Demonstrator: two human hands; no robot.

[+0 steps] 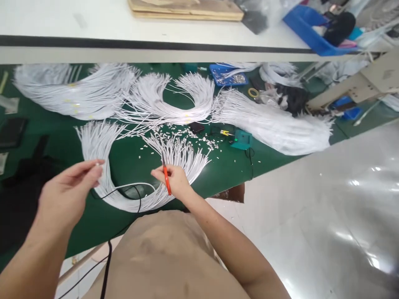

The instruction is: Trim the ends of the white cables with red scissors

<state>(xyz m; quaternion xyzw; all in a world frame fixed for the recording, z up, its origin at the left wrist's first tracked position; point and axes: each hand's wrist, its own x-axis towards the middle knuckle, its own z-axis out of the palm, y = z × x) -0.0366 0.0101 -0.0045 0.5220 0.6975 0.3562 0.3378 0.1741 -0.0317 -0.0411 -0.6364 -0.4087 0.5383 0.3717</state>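
Head view, wires (149, 202), tray (215, 71) holding perhaps terminals (239, 78)

Wires (124, 203) smooth plastic; cutter handles (167, 182) plastic (perhaps glossy); plank (187, 8) wood; floor (305, 207) glossy.

White piece (97, 165) at left fingers (81, 167), mostly hidden, shape unclear

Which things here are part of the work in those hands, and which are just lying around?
Seemingly part of the work:
- red-handled tool, in the right hand
- small white piece, pinched in the left hand
- nearest bundle of white wires

Probably just lying about:
- wooden board
- blue bin
- brown box below the table edge
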